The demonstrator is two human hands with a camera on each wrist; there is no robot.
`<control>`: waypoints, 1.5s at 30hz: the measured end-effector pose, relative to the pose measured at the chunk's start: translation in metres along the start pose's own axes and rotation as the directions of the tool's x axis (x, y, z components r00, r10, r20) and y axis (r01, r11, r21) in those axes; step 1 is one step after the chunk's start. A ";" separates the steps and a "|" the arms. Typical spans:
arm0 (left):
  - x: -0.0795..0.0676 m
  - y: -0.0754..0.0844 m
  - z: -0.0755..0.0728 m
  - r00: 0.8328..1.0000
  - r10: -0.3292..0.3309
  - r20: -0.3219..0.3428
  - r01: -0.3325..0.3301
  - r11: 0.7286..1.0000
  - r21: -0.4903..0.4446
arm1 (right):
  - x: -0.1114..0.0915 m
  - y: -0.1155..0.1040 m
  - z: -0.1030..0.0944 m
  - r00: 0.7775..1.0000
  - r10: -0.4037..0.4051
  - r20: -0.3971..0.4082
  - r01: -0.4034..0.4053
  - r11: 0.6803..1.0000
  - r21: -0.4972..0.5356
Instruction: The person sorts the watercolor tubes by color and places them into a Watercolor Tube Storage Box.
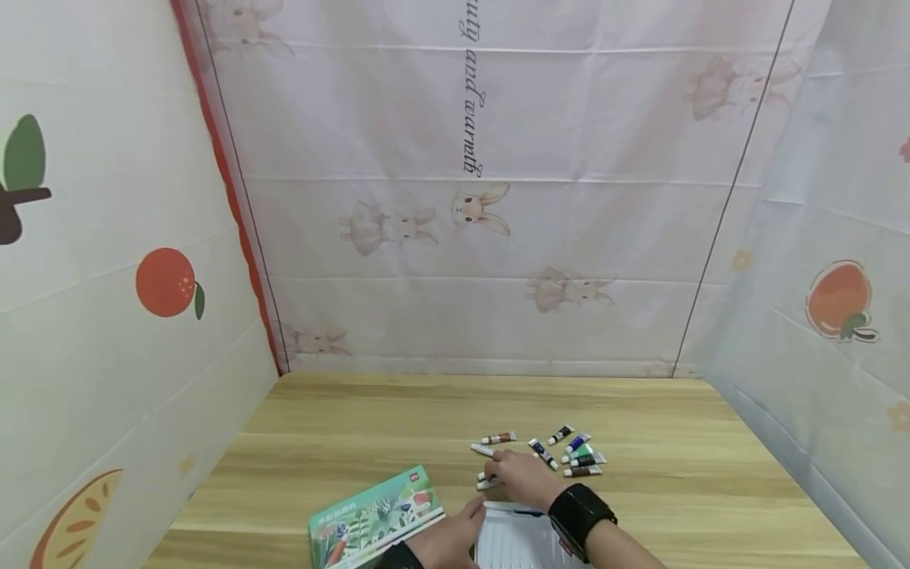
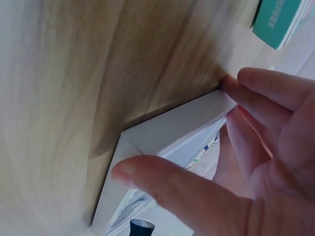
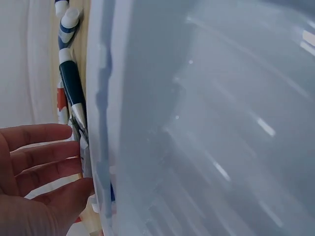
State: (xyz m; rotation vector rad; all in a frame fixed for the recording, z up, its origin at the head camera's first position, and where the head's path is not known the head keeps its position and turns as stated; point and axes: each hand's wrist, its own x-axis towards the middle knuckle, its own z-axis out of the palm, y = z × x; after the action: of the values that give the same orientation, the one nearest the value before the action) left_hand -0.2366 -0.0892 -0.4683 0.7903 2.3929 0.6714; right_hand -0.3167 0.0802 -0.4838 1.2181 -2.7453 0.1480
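Note:
In the head view, my left hand (image 1: 449,541) is at the left side of a white plastic tray (image 1: 526,545). The left wrist view shows its thumb on one wall of the tray (image 2: 177,123) and its fingers at a corner farther along, holding the edge. Beyond the tray, my right hand (image 1: 526,478) reaches among small paint tubes. Its thumb and fingertips pinch a pale paint tube (image 3: 84,157) in the right wrist view, partly hidden by the tray rim. White-capped tubes (image 1: 486,484) show beside that hand, and another pale tube (image 1: 481,450) lies by its fingertips.
A green illustrated paint box (image 1: 377,514) lies slanted on the wooden table (image 1: 284,442), left of the tray. Several paint tubes, including a dark one (image 1: 583,471) and a blue one (image 1: 543,454), lie scattered right of the right hand. A brown tube (image 1: 499,438) lies farther back. Printed curtains enclose the table.

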 end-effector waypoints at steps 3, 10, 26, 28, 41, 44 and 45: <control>-0.001 0.000 0.000 1.000 0.010 0.001 -0.010 1.000 0.011 | -0.001 0.000 0.001 1.000 0.006 -0.001 -0.006 1.000 -0.006; 0.004 -0.004 0.002 1.000 0.010 -0.004 -0.009 0.998 0.059 | 0.001 0.001 0.008 1.000 -0.011 -0.024 0.011 1.000 -0.005; 0.002 -0.003 0.005 0.999 -0.034 -0.025 0.035 0.998 0.049 | -0.019 0.000 -0.014 0.995 -0.042 -0.092 0.048 0.997 0.067; 0.001 -0.001 0.004 0.999 -0.033 -0.031 0.035 0.998 0.057 | -0.023 0.002 -0.016 0.995 -0.039 -0.087 0.044 0.997 0.057; 0.004 0.004 0.002 0.994 -0.101 -0.038 0.103 0.992 0.068 | -0.056 0.007 -0.019 0.983 -0.119 -0.137 0.125 0.992 0.036; 0.006 0.003 0.003 0.992 -0.120 -0.036 0.122 0.991 0.061 | -0.062 0.005 -0.021 0.977 -0.144 -0.158 0.152 0.988 0.038; 0.007 0.003 0.003 0.992 -0.123 -0.037 0.126 0.990 0.065 | -0.064 0.004 -0.022 0.974 -0.154 -0.167 0.162 0.986 0.039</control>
State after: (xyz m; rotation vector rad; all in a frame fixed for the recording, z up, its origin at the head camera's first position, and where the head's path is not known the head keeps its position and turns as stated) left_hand -0.2387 -0.0813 -0.4707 0.6549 2.4828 0.5606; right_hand -0.2757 0.1331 -0.4729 1.3664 -2.5079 0.2908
